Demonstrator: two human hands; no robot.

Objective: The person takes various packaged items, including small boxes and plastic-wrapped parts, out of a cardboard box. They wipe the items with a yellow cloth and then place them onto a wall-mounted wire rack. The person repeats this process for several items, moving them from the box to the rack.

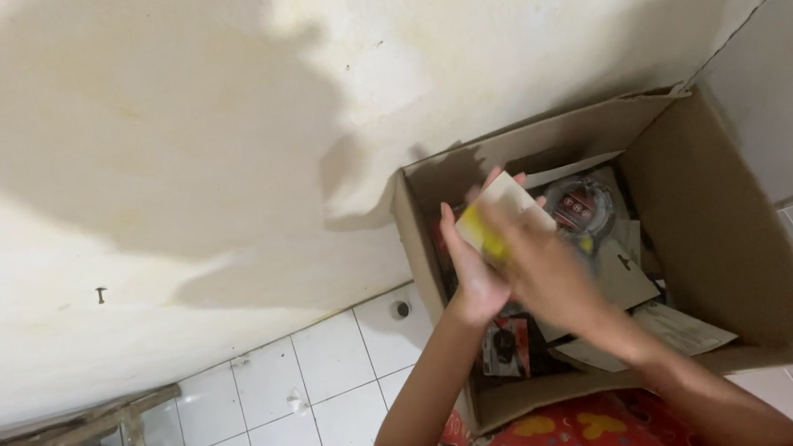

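Right of the frame's centre, both bare hands meet above an open brown cardboard box that leans against a stained cream wall. The left hand is closed around a small cream-and-yellow rectangular packet, palm under it and thumb along its near edge. The right hand lies across the packet from the right, blurred by motion, so whether its fingers are clamped on the packet or only touching it cannot be told. The packet sits just above the box's inner left wall, tilted with its pale end toward the upper right.

Inside the box, just right of the hands, lies a round clear plastic blister pack with a red centre. Below it are flat pieces of beige card and paper, and at the lower left of the box interior a small red-and-black packaged item.

At the bottom of the frame shows a red sleeve with yellow and white shapes. White floor tiles fill the lower middle, and a rough wooden frame stands at the lower left.
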